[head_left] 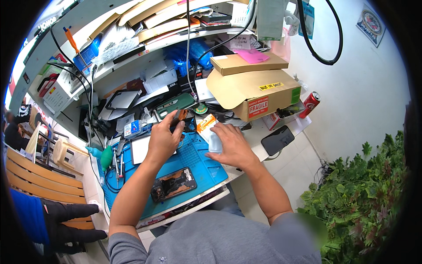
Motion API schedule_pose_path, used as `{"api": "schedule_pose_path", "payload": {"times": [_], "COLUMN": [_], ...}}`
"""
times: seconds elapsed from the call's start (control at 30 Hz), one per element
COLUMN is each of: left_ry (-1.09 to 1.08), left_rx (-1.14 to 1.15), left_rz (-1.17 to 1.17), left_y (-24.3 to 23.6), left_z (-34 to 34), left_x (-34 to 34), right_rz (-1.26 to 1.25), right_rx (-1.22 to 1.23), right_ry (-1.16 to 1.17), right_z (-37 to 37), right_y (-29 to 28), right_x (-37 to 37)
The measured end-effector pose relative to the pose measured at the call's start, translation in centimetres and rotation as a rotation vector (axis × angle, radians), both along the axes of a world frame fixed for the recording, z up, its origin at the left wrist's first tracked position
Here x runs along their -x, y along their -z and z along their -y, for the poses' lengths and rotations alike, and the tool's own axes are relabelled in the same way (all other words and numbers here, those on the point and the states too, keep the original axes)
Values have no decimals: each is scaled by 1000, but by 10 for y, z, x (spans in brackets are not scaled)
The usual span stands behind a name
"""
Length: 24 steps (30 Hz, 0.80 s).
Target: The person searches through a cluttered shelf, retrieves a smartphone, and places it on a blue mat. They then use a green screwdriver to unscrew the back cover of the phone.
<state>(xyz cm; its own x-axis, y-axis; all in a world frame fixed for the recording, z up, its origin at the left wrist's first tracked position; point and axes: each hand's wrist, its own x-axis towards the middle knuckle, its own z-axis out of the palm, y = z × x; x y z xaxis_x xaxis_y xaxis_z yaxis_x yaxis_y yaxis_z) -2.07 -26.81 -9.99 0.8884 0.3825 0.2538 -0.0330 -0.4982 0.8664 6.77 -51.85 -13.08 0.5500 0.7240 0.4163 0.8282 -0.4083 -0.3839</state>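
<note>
Grey shirt [206, 237] foremost, on the near side of the blue mat [211, 169]! At the mat's far edge, pinching a dark part [181, 115] between fingers of the left hand [162, 138]. By the mat's right edge, curving spread fingers of the right hand [233, 143] around a pale block [214, 144]; can't tell if gripping. Spotting an opened phone [176, 182] on the mat's near half, a black phone [277, 141] right of it on the worktop [257, 148].

Head cam: fisheye, upright, sits above the near side of the blue mat [212, 172], pitched down and forward. Mat's close, about mid-frame. Field spans wearer's grey shirt [211, 237] this side of mat, wall [351, 92] right, slatted bench [44, 176] left.
</note>
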Motion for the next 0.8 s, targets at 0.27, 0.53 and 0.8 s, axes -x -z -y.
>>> {"api": "schedule_pose_path", "payload": {"times": [0.27, 0.53, 0.8], "left_ry": [95, 42, 123], "left_rx": [-267, 44, 374], "left_rz": [116, 145, 130], "left_y": [-2, -44, -32], "left_z": [31, -21, -80], "left_x": [-13, 28, 88], "right_rz": [78, -14, -254], "right_rx": [-252, -172, -450], "right_ry": [-47, 44, -153], "right_z": [-59, -14, -50], "right_y": [16, 20, -35], "right_x": [-16, -32, 25]}}
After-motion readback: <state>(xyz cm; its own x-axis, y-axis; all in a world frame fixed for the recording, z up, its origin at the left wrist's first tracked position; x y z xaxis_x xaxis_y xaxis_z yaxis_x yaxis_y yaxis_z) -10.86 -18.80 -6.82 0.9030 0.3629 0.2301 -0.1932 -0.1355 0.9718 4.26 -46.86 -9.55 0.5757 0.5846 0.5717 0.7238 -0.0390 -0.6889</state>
